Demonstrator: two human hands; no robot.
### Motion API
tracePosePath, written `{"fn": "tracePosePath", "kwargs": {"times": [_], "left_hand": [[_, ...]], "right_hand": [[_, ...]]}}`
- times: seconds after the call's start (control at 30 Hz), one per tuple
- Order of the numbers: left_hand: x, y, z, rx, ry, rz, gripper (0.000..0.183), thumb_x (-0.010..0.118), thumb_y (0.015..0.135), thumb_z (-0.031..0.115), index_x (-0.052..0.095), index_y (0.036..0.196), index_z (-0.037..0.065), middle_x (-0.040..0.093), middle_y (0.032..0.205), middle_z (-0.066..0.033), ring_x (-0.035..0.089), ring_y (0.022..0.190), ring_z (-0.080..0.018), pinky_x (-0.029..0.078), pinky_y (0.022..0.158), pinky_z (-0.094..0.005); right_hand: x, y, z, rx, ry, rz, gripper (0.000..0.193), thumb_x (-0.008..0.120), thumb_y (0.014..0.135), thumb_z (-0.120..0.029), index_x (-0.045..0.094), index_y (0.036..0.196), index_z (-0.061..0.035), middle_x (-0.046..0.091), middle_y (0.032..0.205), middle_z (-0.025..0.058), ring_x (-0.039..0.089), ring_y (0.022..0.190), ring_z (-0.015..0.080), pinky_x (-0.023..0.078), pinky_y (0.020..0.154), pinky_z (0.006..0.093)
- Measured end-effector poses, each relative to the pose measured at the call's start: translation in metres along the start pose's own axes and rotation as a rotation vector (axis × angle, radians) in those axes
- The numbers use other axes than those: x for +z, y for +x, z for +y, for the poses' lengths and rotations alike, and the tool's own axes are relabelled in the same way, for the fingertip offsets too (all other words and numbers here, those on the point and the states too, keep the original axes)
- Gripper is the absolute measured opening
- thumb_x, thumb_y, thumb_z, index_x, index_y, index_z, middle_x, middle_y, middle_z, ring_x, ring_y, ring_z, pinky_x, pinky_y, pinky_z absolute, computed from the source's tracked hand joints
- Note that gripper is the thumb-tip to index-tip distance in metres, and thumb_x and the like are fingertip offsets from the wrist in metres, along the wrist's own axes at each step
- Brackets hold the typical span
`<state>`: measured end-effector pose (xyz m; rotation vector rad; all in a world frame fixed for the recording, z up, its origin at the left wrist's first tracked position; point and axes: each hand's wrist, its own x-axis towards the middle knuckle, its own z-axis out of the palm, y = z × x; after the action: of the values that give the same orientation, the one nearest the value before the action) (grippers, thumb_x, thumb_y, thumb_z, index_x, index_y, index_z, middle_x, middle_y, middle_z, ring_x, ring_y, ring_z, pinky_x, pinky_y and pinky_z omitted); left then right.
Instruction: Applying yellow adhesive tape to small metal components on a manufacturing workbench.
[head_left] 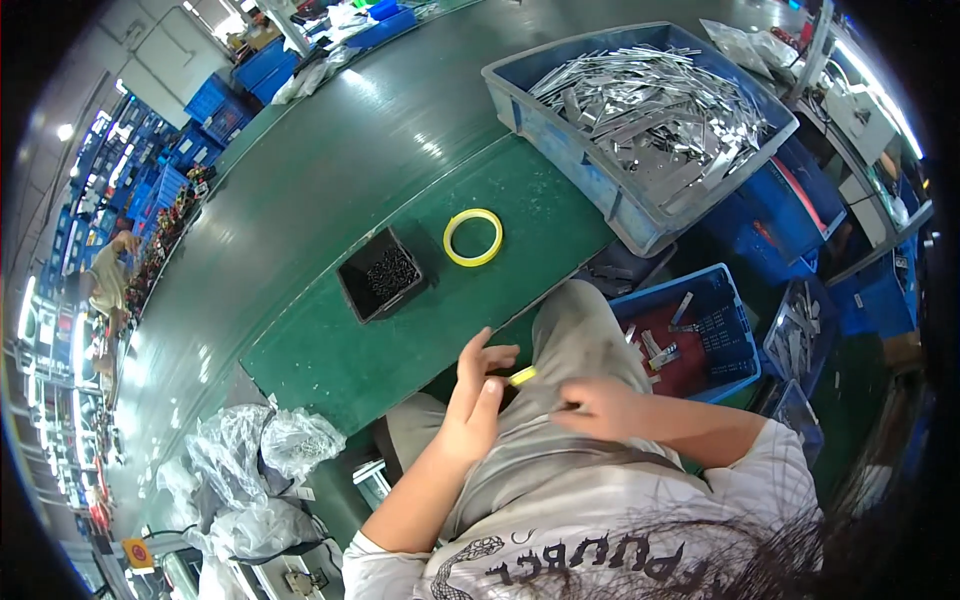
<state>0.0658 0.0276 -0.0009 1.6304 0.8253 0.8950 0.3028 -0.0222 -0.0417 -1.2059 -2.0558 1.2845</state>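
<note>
My left hand (474, 405) is above my lap at the bench edge, its fingers stretched and apart. Close to its thumb is a short yellow strip (522, 376); whether the strip touches the thumb I cannot tell. To the right, my right hand (598, 408) is over my thigh with curled fingers, slightly blurred, and what they may hold is hidden. On the green bench ahead lies a roll of yellow tape (473, 238). Left of the roll stands a black square box (352, 292) holding many small dark pieces.
A large blue-grey crate (620, 205) of thin metal strips stands at the far right of the bench. Below it, a blue bin (735, 345) with a few metal parts sits beside my right leg. Clear plastic bags (235, 450) lie at the left. A person (108, 275) is farther left.
</note>
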Motion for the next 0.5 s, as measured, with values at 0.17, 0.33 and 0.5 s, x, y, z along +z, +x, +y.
{"fn": "tracePosePath", "kwargs": {"times": [0.17, 0.33, 0.5], "left_hand": [[-0.034, -0.034, -0.010, -0.093, 0.043, 0.137, 0.077, 0.043, 0.101, 0.056, 0.023, 0.152, 0.003, 0.056, 0.128, -0.0186, 0.055, 0.111, -0.0254, 0.048, 0.091, -0.0387], [-0.063, -0.077, -0.026, -0.270, 0.025, 0.336, 0.057, 0.047, 0.103, 0.032, 0.030, 0.149, 0.002, 0.061, 0.118, -0.0126, 0.058, 0.102, -0.0198, 0.048, 0.086, -0.0341], [-0.065, -0.077, -0.039, -0.309, -0.038, 0.373, 0.051, 0.052, 0.099, 0.011, 0.034, 0.145, 0.001, 0.062, 0.114, -0.0098, 0.057, 0.099, -0.0168, 0.047, 0.085, -0.0302]], "right_hand": [[-0.045, -0.072, 0.067, 0.480, -0.162, 0.270, 0.025, 0.071, 0.087, -0.029, 0.068, 0.095, -0.0052, 0.066, 0.089, 0.0145, 0.066, 0.083, 0.0299, 0.049, 0.071, 0.0397], [-0.065, -0.107, 0.070, 0.402, -0.712, 0.505, 0.021, 0.073, 0.080, -0.015, 0.068, 0.098, -0.0081, 0.066, 0.103, 0.0110, 0.061, 0.099, 0.0322, 0.045, 0.088, 0.0418], [-0.147, -0.046, -0.001, -0.155, -0.870, 0.937, 0.017, 0.074, 0.078, -0.007, 0.066, 0.094, -0.0046, 0.065, 0.099, 0.0109, 0.061, 0.094, 0.0333, 0.047, 0.084, 0.0419]]}}
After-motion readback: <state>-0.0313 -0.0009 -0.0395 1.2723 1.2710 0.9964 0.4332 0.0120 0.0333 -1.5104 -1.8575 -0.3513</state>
